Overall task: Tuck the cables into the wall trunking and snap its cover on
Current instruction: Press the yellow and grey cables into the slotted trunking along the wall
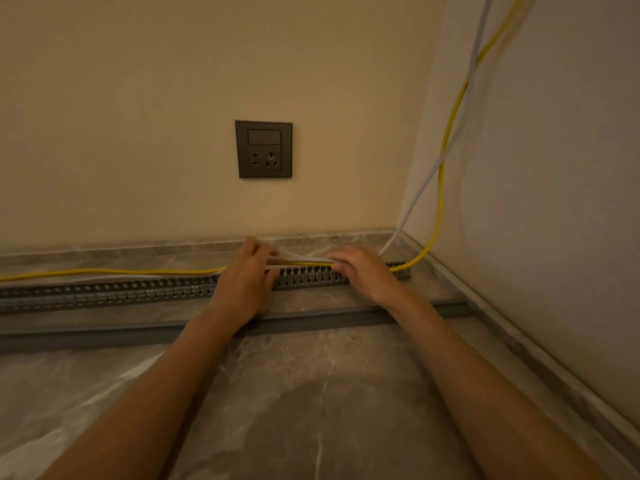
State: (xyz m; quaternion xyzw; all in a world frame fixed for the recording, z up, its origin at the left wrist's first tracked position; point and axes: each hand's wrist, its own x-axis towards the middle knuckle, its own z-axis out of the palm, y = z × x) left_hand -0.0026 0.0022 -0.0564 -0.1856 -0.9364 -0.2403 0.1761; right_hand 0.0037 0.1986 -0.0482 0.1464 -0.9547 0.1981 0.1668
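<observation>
Yellow cable point(138, 271) (white cable point(415, 199) alongside) lies gripped, seemingly, in left hand point(242, 285) and right hand point(363, 271) over the trunking point(304, 276).

1. The yellow cable point(104, 271) is bright yellow all along, with no markings.
2. The white cable point(420, 192) is pale white, with a faint blue-grey tint higher up.
3. The trunking point(104, 292) is mid grey. Its side shows a regular row of dark slots between narrow grey teeth.
4. The cover point(104, 336) is a darker slate grey and plain.
5. The socket point(264, 149) is dark grey-brown, with a slightly lighter rectangle at its top and black pin holes.
6. The wall point(138, 98) is plain warm cream.
7. The side wall point(554, 168) is a paler, greyish off-white.
8. The floor point(311, 393) is grey-brown marble with white veins and cloudy pale patches.
9. The skirting point(138, 252) has the same grey marbling.
</observation>
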